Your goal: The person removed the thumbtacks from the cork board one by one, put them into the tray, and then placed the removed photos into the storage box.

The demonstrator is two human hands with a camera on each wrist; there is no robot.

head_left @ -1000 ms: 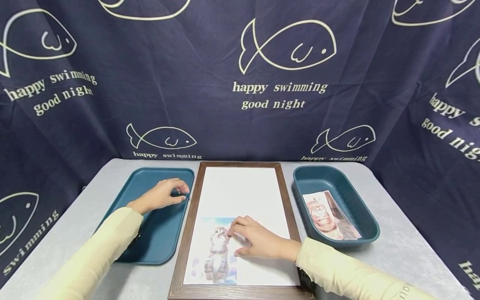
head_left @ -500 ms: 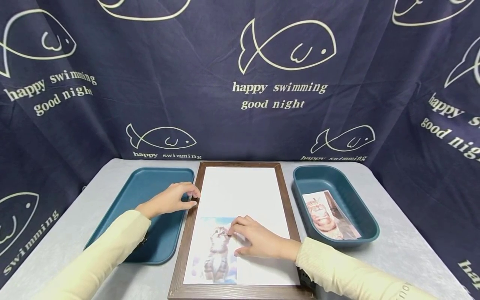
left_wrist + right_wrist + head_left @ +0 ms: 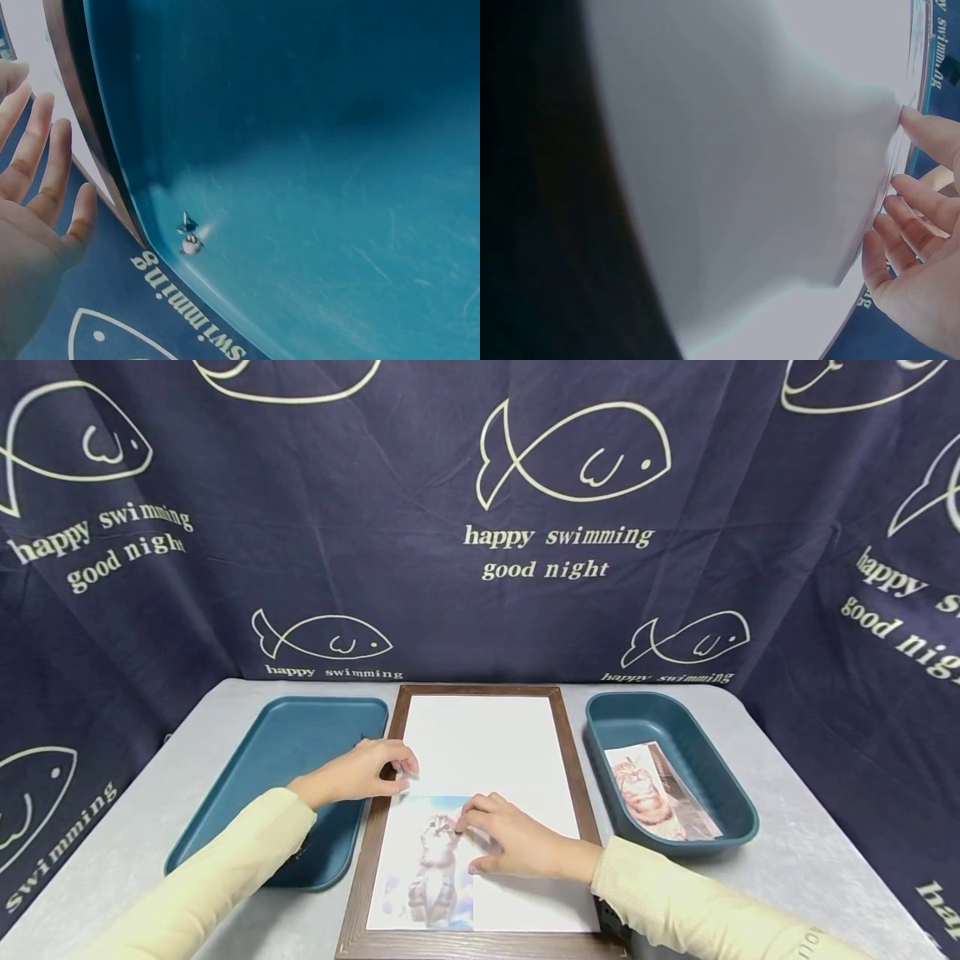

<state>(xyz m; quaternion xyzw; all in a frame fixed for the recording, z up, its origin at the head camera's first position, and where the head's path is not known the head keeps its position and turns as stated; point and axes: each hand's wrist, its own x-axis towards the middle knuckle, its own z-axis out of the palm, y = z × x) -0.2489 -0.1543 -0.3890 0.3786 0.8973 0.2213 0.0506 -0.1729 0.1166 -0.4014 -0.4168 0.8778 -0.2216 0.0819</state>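
My right hand (image 3: 517,839) rests its fingertips on a cat picture (image 3: 435,885) at the lower left of a white board (image 3: 487,739), which has a brown frame (image 3: 577,760). In the right wrist view, the fingers (image 3: 911,199) are slightly bent against the white surface. My left hand (image 3: 371,768) reaches over the frame's left side, its thumb and index finger bent toward each other at the picture's upper left corner. Something small and pale seems to sit between those fingertips, too small to make out. In the left wrist view the other fingers (image 3: 52,176) are spread.
A blue tray (image 3: 300,735) lies left of the board, under my left forearm. Two tiny objects (image 3: 190,244) lie near its edge. At right stands a deep blue bin (image 3: 738,793) with more cat pictures (image 3: 645,793). A printed navy curtain (image 3: 420,568) closes off the back.
My left hand has moved right and nearer, from over the tray across the frame's side to the picture's upper corner. My right hand and the picture have stayed in place.
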